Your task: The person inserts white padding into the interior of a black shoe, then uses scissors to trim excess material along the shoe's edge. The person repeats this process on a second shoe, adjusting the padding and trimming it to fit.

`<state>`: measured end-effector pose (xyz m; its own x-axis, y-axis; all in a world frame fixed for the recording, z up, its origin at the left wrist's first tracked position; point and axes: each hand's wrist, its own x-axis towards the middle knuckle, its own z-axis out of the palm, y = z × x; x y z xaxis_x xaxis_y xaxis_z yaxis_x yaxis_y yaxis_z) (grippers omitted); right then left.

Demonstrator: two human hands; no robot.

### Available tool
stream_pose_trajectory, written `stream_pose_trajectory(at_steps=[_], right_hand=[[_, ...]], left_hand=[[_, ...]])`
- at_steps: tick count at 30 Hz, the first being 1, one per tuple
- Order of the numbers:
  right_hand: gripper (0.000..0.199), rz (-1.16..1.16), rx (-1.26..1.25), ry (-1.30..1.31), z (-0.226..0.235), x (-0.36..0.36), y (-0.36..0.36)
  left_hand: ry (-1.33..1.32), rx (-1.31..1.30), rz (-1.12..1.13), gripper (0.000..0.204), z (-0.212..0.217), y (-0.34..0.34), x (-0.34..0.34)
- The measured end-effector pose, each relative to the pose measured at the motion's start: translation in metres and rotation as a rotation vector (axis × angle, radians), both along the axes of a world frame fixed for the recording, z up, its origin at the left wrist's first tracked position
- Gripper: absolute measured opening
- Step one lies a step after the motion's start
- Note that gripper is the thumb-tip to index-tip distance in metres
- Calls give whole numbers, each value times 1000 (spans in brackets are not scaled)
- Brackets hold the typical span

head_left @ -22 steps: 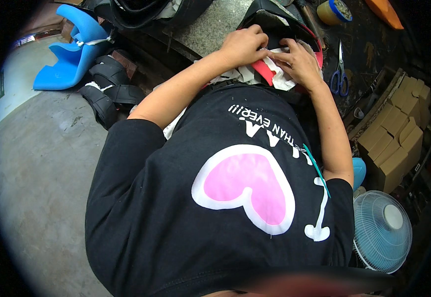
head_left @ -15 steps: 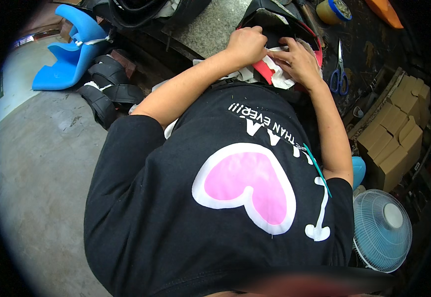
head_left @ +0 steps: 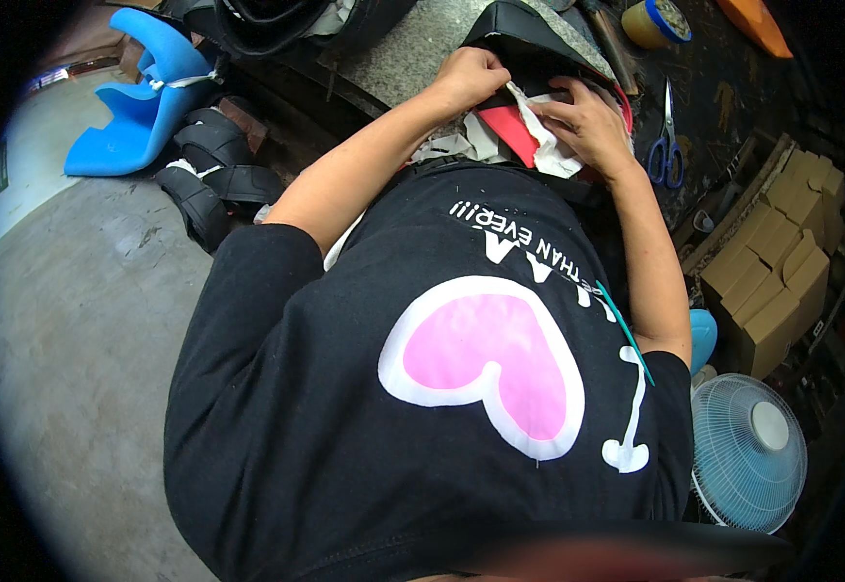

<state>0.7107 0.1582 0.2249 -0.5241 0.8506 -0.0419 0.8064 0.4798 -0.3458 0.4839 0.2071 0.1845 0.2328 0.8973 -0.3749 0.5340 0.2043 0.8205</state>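
Note:
At the top of the view, a black piece with red lining (head_left: pixel 507 133) lies in front of me, its black side (head_left: pixel 524 27) curving up at the back. A crumpled white strip (head_left: pixel 545 153), paper or thin cloth, runs over the red lining. My left hand (head_left: pixel 471 80) pinches the strip's upper left end between closed fingertips. On the other side, my right hand (head_left: pixel 592 128) is curled over the white strip and the lining, its fingers bent together; the fingertips are partly hidden. Blue-handled scissors (head_left: pixel 668 145) lie right of my right hand.
A grey stone slab (head_left: pixel 405 53) sits under the work. Beyond the scissors stands a blue-rimmed tub (head_left: pixel 657 21). Cardboard boxes (head_left: pixel 772 262) and a fan (head_left: pixel 750 451) are at the right. Blue foam (head_left: pixel 146 107) and black strap-like pieces (head_left: pixel 211 160) are at the left.
My left hand has moved left and slightly up, drawing the white strip's end with it, and more red lining shows. My right hand stays nearly in place.

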Motion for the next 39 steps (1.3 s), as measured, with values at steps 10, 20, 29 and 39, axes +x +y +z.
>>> stream_pose_trajectory(at_steps=[10, 20, 29, 39], right_hand=[[23, 55, 66, 44, -1, 1, 4], [26, -32, -58, 50, -1, 1, 3], [27, -11, -84, 130, 3, 1, 5], [43, -459, 373, 181, 18, 18, 15]], left_hand=[[449, 505, -313, 39, 19, -9, 11], [-127, -74, -254, 26, 4, 1, -6], [67, 221, -268, 18, 10, -10, -4], [128, 1175, -619, 26, 24, -10, 31]])
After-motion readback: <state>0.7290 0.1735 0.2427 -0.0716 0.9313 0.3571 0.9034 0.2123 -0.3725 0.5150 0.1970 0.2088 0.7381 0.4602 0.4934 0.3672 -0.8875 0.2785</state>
